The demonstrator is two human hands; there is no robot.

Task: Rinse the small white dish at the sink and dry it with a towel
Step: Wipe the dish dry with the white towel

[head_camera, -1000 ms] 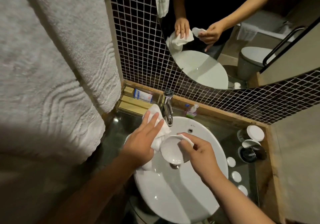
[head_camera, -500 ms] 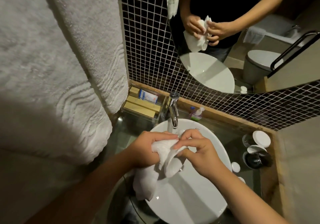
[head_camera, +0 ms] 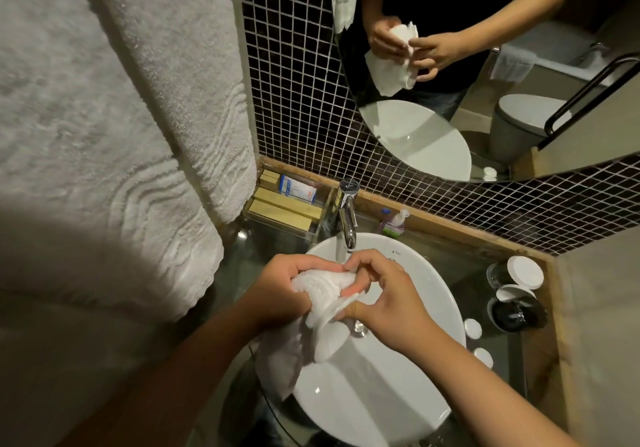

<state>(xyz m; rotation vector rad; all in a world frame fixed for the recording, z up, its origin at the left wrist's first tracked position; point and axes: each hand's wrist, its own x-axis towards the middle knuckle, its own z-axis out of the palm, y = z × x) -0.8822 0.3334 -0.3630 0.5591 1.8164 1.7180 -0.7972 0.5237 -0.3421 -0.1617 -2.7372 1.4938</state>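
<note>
Over the white round sink (head_camera: 426, 408), my left hand (head_camera: 280, 294) grips a small white towel (head_camera: 311, 294) that is bunched around the small white dish (head_camera: 341, 306). Only the dish's lower rim shows under the cloth. My right hand (head_camera: 388, 301) pinches the dish's edge, its fingers pressed into the towel. The towel's loose end hangs down over the sink's left rim. The chrome tap (head_camera: 347, 219) stands just behind the hands; a thin stream seems to fall from its spout.
A big white towel (head_camera: 104, 128) hangs at the left. Boxed toiletries (head_camera: 287, 204) sit in a clear tray behind the sink. Dark jars with white lids (head_camera: 516, 290) and small round lids stand on the glass counter at right. The mirror (head_camera: 485, 65) reflects my hands.
A second ago the dish was bare in my right hand, with the towel under my left. The towel has since been wrapped around the dish, and both hands have closed on it.
</note>
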